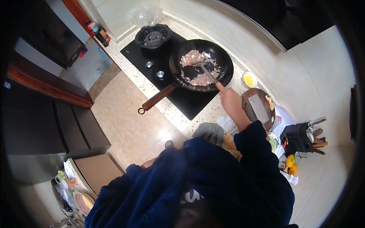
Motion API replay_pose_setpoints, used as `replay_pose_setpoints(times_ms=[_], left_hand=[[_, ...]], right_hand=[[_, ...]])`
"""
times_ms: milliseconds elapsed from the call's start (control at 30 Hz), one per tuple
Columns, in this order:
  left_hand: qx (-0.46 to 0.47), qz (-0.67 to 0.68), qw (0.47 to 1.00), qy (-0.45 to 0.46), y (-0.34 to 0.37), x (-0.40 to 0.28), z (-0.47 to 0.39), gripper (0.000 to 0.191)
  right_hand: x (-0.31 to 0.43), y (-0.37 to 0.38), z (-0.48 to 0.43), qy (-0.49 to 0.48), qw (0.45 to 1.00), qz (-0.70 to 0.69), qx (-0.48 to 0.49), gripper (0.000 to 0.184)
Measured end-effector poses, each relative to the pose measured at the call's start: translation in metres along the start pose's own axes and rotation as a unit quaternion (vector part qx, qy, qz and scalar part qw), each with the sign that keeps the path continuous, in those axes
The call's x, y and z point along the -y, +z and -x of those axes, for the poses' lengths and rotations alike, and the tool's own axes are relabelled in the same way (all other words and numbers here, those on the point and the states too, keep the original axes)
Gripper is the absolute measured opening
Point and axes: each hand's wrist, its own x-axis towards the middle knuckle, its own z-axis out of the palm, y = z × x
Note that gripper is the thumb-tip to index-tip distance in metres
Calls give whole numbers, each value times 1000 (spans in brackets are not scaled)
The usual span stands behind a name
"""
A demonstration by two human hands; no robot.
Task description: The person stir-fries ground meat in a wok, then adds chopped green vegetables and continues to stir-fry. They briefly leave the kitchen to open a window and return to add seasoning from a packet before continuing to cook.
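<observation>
My right hand (230,103) grips the handle of a metal spatula (209,73). The spatula's blade rests in crumbled pinkish minced meat (191,57) with pale bits in it, inside a dark wok (202,45). More mince lies scattered in the wok's nearer half. The wok sits on a black glass gas hob (182,99), and its wooden handle (158,98) sticks out over the counter edge towards the lower left. Of my left hand (149,163), only a patch of skin shows beside the blue sleeve; its fingers are hidden.
Right of the wok stand a bowl of yellow grains (249,79) and a round chopping board (246,109) bearing a cleaver (258,108). A grey cloth (209,133) hangs at the counter's edge. Beyond are a knife rack (298,138) and mangoes (291,161). A second burner (153,37) is at the upper left.
</observation>
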Motion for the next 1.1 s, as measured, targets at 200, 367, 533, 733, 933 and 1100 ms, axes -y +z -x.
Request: replay_pose_setpoints(times_ms=[200, 367, 533, 733, 933, 1100], left_hand=[[4, -3, 1000, -5, 1, -2, -4, 48], [-3, -3, 1000, -4, -1, -2, -3, 49], [2, 0, 1000, -9, -5, 0, -4, 49], [4, -11, 1000, -10, -8, -1, -3, 49], [12, -15, 1000, -13, -11, -2, -5, 50], [13, -19, 1000, -15, -12, -2, -8, 50]], right_hand=[[-10, 9, -25, 31, 999, 32, 3, 39], [16, -15, -8, 75, 991, 96, 51, 39], [18, -23, 15, 54, 996, 62, 41, 41], [15, -19, 19, 100, 987, 117, 34, 39], [19, -37, 32, 72, 996, 49, 31, 39], [25, -46, 39, 76, 994, 53, 54, 39]])
